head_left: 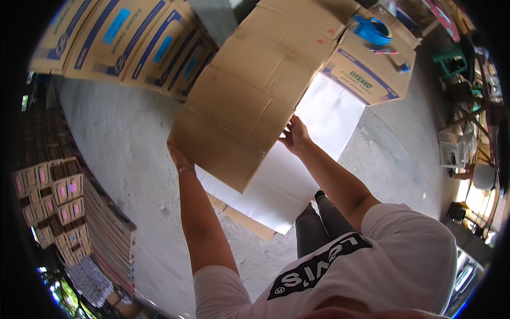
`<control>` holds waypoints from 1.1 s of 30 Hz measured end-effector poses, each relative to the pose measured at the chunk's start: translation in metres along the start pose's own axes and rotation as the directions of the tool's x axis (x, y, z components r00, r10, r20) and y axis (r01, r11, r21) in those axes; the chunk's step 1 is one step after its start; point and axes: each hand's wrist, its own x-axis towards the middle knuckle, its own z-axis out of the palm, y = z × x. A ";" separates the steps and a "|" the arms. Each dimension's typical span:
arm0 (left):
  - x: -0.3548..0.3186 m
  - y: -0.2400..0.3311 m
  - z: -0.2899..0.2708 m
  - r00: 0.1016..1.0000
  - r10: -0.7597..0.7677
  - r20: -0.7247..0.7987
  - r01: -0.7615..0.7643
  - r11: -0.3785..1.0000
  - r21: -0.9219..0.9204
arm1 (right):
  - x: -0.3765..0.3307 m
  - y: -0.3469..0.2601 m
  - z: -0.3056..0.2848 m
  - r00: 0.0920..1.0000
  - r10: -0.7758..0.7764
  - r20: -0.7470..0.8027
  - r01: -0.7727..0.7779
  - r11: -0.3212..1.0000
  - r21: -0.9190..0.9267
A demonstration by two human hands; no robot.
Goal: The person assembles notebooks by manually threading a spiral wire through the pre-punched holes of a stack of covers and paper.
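A large flattened brown cardboard box (244, 101) slants across the middle, raised over white sheet material (271, 191). My left hand (180, 158) grips its left edge near the lower corner, the fingers partly hidden behind the board. At the board's right edge, my right hand (295, 136) is closed with curled fingers. Beneath the white sheet, a strip of brown cardboard (249, 222) shows at the near side.
Printed cartons (114, 45) stand in a row at the far left. At the far right, a carton (366, 74) carries blue tape rolls (373, 31) and a red pen (384, 51). Stacked small boxes (69, 189) and flat boards (109, 218) line the left. A white chair (454, 149) stands right.
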 end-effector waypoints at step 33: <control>-0.247 -0.181 0.726 0.657 0.020 0.754 -0.736 -0.199 0.647 | -0.227 -0.510 -0.356 0.883 -0.359 0.301 0.349 0.076 -0.934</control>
